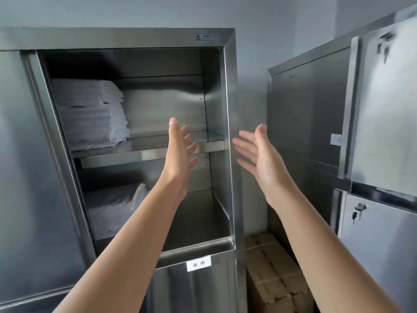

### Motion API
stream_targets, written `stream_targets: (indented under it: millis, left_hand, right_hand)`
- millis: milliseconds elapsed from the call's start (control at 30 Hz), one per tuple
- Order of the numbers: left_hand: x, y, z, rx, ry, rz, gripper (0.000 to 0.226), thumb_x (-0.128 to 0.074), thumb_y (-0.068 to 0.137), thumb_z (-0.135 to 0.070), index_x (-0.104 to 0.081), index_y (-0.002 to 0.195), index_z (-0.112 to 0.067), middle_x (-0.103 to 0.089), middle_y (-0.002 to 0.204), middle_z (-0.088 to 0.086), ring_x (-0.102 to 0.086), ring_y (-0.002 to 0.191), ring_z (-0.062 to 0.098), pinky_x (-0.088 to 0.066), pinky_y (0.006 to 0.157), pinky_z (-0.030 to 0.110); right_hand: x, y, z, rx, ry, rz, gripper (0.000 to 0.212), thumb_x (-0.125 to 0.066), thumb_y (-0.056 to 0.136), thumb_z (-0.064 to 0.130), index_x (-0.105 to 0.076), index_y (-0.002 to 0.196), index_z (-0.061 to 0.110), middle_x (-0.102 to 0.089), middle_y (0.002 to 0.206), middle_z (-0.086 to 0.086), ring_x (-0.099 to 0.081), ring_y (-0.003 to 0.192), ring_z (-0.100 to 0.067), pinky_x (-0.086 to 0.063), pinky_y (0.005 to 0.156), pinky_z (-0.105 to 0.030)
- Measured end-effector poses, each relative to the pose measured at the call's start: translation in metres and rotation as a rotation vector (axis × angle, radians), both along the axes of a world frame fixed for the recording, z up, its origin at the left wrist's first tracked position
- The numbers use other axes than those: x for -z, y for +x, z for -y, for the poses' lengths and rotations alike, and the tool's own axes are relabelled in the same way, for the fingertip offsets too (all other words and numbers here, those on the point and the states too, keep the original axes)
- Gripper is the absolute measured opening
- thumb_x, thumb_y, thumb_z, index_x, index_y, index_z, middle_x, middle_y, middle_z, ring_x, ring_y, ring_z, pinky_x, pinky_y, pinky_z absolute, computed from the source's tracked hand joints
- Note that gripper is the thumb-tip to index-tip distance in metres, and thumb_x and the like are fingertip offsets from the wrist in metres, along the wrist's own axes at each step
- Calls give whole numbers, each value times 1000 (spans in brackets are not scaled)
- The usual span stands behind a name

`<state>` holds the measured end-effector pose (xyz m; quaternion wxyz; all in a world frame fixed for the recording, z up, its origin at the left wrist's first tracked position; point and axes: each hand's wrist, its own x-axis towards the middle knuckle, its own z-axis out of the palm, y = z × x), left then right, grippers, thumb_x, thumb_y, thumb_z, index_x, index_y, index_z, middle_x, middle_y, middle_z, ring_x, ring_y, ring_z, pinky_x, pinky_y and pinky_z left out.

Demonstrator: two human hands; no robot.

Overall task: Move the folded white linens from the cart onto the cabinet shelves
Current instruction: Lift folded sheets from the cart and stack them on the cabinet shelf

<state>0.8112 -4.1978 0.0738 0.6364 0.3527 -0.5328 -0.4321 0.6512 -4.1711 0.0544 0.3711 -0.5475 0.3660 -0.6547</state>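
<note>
Steel cabinet (pixel 230 86) before me, white linens (pixel 90 114) at each shelf's left end; my left hand (pixel 180 150) and right hand (pixel 259 154) are raised empty, fingers spread; cardboard boxes (pixel 275 274) beside it.

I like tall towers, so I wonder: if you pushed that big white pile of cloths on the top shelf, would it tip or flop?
The tall stack of folded linens would probably squash and slide rather than topple stiffly, since its edges look soft and ragged. Lifted, it would likely sag and want both hands under it. With so many layers, it is probably heavy for cloth.
</note>
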Motion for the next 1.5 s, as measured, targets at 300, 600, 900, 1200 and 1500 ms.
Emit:
stream_targets:
  millis: [300,600,900,1200,1500]
  left_hand:
    - [10,-81,2,395,16,16,73,-18,99,-69,-32,156,-25,-36,159,4,-40,142,22,-29,119,50]
    - [25,-167,-41,690,25,44,72,-15,99,-67,-33,154,-24,-35,159,5,-42,140,23,-30,118,53]
    - [16,-229,-94,834,28,14,68,-18,100,-67,-40,150,-27,-43,155,0,-50,133,18,-40,105,38]
    - [2,-282,-141,895,14,-1,65,-21,99,-68,-49,142,-29,-52,146,0,-58,123,17,-41,111,46]
    - [-2,-357,-196,987,-56,64,64,-20,100,-67,-53,136,-26,-59,137,-1,-60,120,16,-42,110,47]
  right_hand:
    - [7,-58,-54,340,44,11,63,-21,103,54,-43,148,16,-50,148,-3,-48,135,-15,-36,115,-39]
    - [11,-107,-141,680,69,38,63,-20,103,56,-47,145,17,-55,143,-3,-51,131,-14,-38,115,-40]
    - [2,-155,-201,822,24,73,62,-22,102,58,-51,140,19,-59,139,-2,-53,128,-13,-38,114,-42]
    - [-17,-204,-252,849,11,72,57,-22,105,51,-50,140,16,-57,139,-6,-51,130,-15,-38,113,-39]
    - [-14,-261,-316,1094,26,-134,45,-34,87,69,-62,104,37,-64,124,4,-56,120,-11,-41,111,-43]
